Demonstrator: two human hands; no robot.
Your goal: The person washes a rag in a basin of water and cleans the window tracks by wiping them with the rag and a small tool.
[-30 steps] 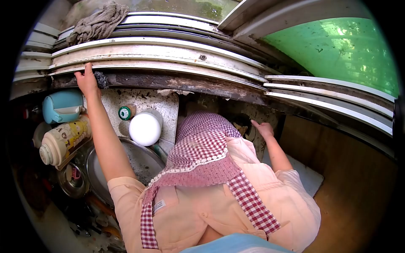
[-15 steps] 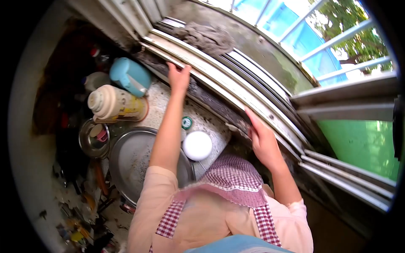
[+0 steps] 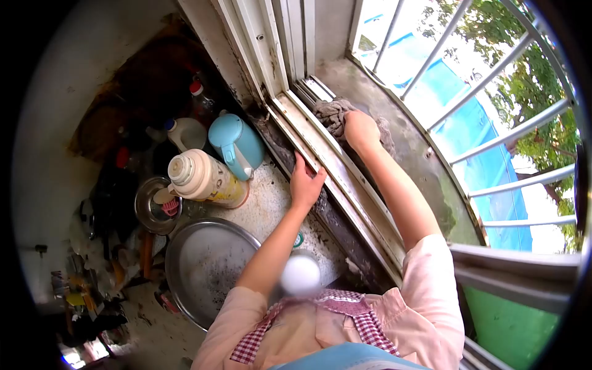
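Observation:
My right hand (image 3: 362, 131) is closed on a crumpled grey-brown cloth (image 3: 333, 117), which lies over the window track and the ledge beside it. Parts of the cloth stick out on both sides of the hand. My left hand (image 3: 306, 187) rests against the near edge of the white window frame (image 3: 345, 188), thumb and forefinger spread and its other fingers partly hidden. Below that hand runs a dark, grimy strip (image 3: 345, 237) along the frame. A blurred white round object (image 3: 300, 275) is near my left forearm, beside a small green lid (image 3: 298, 239).
Left of me a speckled counter (image 3: 271, 203) holds a blue kettle (image 3: 234, 145), a cream thermos (image 3: 206, 179), a large metal basin (image 3: 209, 265) and a small metal bowl (image 3: 154, 206). Metal bars (image 3: 518, 132) stand outside the window. A green panel (image 3: 512, 324) is at lower right.
My right hand has left the near edge of the frame and reached forward onto the cloth, now gripping it. My left hand stays at the frame edge. The view has turned.

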